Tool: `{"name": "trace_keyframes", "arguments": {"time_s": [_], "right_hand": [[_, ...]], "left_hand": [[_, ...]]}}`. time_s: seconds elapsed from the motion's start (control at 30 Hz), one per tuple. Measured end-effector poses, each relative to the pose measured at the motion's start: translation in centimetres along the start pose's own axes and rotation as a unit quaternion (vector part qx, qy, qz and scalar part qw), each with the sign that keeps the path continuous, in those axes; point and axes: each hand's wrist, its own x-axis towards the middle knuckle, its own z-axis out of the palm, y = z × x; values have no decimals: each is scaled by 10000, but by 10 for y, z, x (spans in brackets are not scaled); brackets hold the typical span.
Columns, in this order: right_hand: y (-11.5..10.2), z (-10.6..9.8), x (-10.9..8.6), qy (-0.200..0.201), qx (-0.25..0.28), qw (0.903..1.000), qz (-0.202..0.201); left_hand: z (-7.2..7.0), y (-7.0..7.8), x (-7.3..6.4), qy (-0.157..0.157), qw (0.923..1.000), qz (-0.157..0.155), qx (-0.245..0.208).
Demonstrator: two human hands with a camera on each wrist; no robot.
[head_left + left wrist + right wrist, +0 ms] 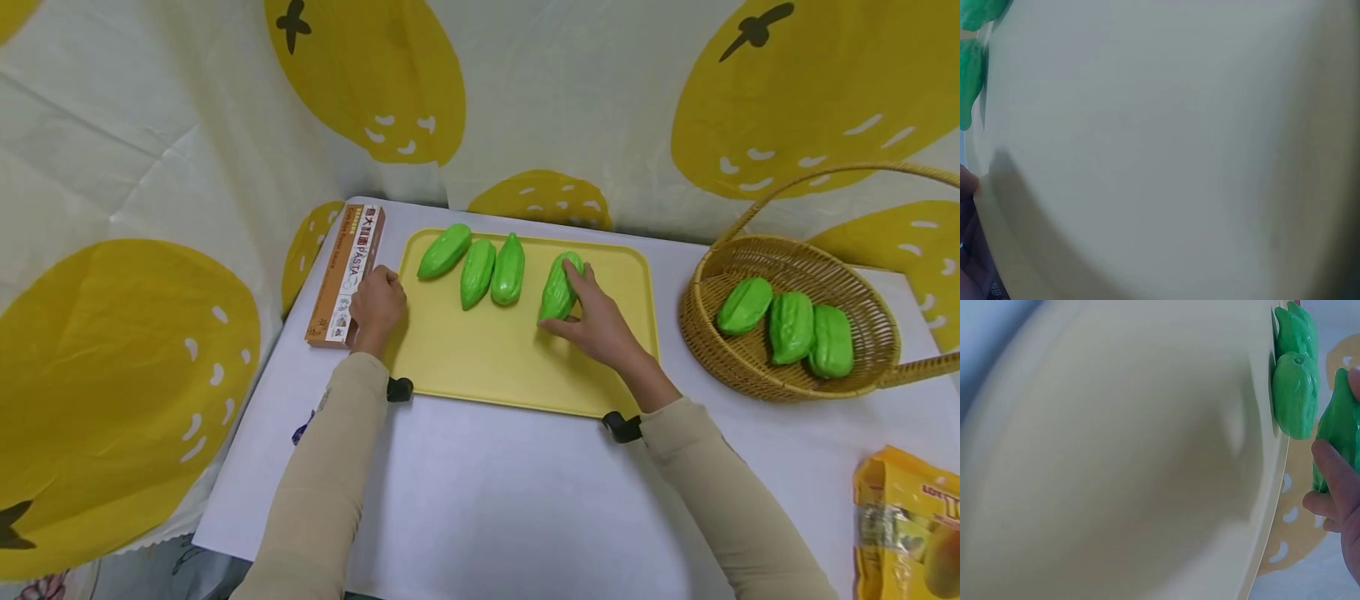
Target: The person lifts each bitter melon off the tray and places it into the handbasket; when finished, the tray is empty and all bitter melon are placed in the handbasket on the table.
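Observation:
My right hand (597,321) grips a long, glossy green ridged fruit (557,292) between thumb and fingers, over the right half of a yellow tray (472,358). In the right wrist view, fingers (1334,469) wrap the same green fruit (1340,425), which appears raised above the tray. At the tray's left edge, my left hand (377,308) pinches the rim; the left wrist view has its thumb (967,184) on the rim and fingers below. Three similar green fruits lie along the tray's back: a left one (444,251), a middle one (477,273) and a right one (508,269).
Right of the tray stands a wicker basket (720,367) with a tall handle, holding three green fruits (791,327). A pasta box (345,275) lies to the left. A yellow packet (907,525) sits front right. A patterned curtain (570,92) hangs behind the white table (487,492).

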Motion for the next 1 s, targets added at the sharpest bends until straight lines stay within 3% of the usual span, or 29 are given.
{"name": "trace_keyframes", "arguments": {"time_s": [0.73, 1.0], "right_hand": [[1, -8, -17, 111, 197, 9997, 51], [2, -19, -29, 239, 716, 9971, -40]], "left_hand": [[1, 0, 1, -7, 10000, -22, 56], [1, 0, 2, -50, 9999, -48, 74]]}}
